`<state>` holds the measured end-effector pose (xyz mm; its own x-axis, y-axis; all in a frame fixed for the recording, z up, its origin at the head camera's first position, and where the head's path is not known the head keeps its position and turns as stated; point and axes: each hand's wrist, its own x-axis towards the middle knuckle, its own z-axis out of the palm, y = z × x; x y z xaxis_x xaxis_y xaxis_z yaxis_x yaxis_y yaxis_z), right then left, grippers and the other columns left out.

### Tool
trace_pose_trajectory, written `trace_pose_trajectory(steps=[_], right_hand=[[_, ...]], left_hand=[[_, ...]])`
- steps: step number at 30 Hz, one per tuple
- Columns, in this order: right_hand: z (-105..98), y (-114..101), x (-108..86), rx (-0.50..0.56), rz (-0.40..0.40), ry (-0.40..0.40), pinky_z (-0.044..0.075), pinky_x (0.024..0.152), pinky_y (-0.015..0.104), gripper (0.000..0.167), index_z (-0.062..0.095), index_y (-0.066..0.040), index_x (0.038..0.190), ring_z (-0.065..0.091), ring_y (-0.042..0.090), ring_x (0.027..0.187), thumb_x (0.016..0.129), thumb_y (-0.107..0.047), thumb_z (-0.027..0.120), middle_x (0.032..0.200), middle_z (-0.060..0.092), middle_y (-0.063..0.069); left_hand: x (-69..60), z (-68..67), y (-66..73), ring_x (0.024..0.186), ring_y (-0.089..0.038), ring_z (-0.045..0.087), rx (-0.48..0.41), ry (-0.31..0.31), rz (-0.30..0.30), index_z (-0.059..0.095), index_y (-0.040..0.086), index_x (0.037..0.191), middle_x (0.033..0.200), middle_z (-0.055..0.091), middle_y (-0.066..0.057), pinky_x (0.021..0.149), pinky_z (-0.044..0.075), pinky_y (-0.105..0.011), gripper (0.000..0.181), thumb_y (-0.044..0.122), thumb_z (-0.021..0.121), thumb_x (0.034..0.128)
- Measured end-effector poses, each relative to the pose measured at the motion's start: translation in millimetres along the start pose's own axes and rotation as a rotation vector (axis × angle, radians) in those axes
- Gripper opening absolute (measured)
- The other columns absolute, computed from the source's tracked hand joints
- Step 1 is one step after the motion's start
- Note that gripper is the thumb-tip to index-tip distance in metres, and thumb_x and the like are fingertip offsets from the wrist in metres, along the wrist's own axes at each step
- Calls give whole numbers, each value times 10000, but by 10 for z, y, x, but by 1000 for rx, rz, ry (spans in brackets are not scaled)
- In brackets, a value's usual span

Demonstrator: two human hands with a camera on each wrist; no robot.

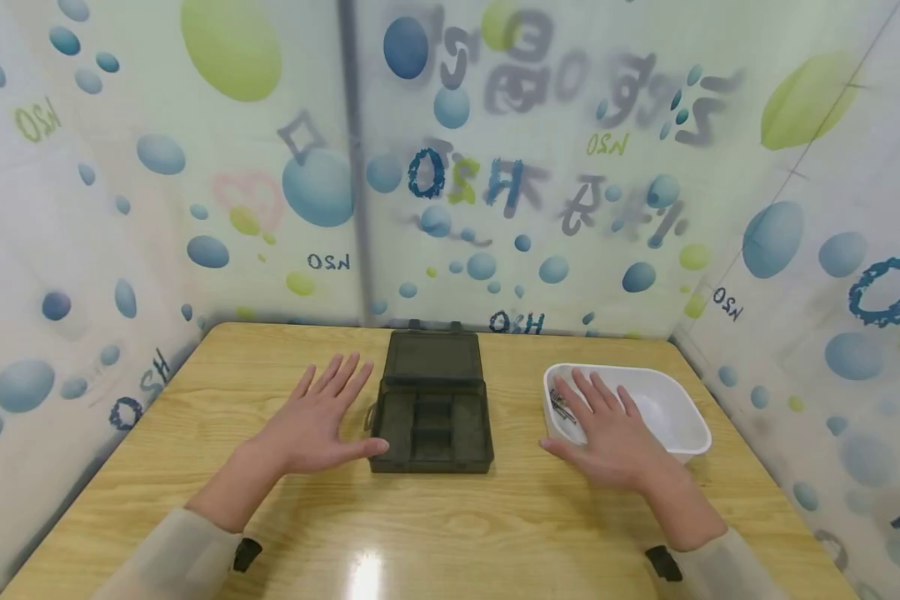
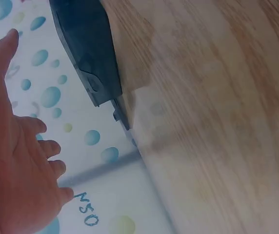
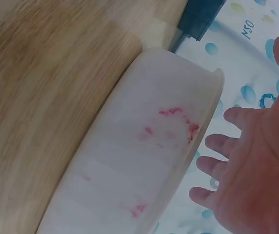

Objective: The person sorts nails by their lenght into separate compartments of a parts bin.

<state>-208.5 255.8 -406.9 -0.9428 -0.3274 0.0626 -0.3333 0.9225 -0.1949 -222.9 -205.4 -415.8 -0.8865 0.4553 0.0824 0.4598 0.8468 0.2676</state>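
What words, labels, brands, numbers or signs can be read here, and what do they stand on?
Large "H2O": mirror-reversed, on the patterned backdrop.
Small "H2O": also reversed, repeated across that backdrop.
Grey writing: same backdrop, too blurred to read.
Dark case: no readable text.
White bin: no readable text, only red smears.

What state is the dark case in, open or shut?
Open: in the head view, the dark case's lid is folded back, exposing the compartments.
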Motion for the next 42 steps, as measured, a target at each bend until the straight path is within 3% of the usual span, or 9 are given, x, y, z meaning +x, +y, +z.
trace_pose_trajectory(steps=[3,8,13,18,22,26,34,42], right_hand=[[-28,42,37,14,-13,44,218,1302,760,923,293,-137,1754,282,498,1649,1072,-712,529,1791,312,213],[-60,160,112,98,17,87,426,1221,696,797,383,-45,1701,517,503,1502,1142,-604,484,1646,527,261],[-89,310,208,210,99,28,500,1153,671,713,466,-10,1636,631,467,1382,1172,-551,445,1521,639,264],[-47,472,347,300,138,-26,562,1089,620,517,619,-12,1484,699,401,1233,1165,-411,542,1390,712,241],[37,586,464,402,134,-81,601,950,482,305,703,-35,1331,695,302,1087,1106,-238,672,1228,749,174],[117,670,560,526,139,-171,552,812,365,227,707,-61,1267,640,254,1000,1050,-125,722,1153,721,142],[218,750,659,578,163,-252,482,768,332,203,690,-104,1204,581,235,932,1030,-164,775,1051,663,95],[268,788,705,515,157,-254,458,761,300,153,714,-155,1128,568,226,927,1023,-240,786,1022,639,70]], left_hand=[[13,-2,-79,1682,-514,161,-104,-72,1,155,163,1786,1836,160,-212,1324,167,-756,1081,750,630,1012],[43,3,-210,1669,-527,194,-292,-258,-19,175,168,1784,1819,220,-217,1297,259,-751,996,651,650,1054],[78,2,-235,1642,-500,300,-350,-362,-29,151,177,1787,1813,263,-183,1311,243,-735,962,639,611,1080],[100,23,-221,1628,-488,342,-362,-371,-31,135,190,1789,1802,279,-203,1333,166,-739,952,639,596,1088],[108,60,-209,1629,-471,353,-413,-368,-30,135,173,1789,1789,293,-237,1325,266,-690,961,602,630,1085],[111,93,-188,1618,-460,384,-454,-364,-26,147,153,1786,1780,309,-248,1300,335,-669,959,564,657,1085],[114,122,-201,1638,-452,351,-486,-351,-28,160,127,1780,1777,306,-260,1312,315,-668,961,527,684,1080],[115,125,-208,1637,-442,359,-483,-341,-29,169,127,1779,1771,325,-255,1320,297,-671,967,534,691,1074]])
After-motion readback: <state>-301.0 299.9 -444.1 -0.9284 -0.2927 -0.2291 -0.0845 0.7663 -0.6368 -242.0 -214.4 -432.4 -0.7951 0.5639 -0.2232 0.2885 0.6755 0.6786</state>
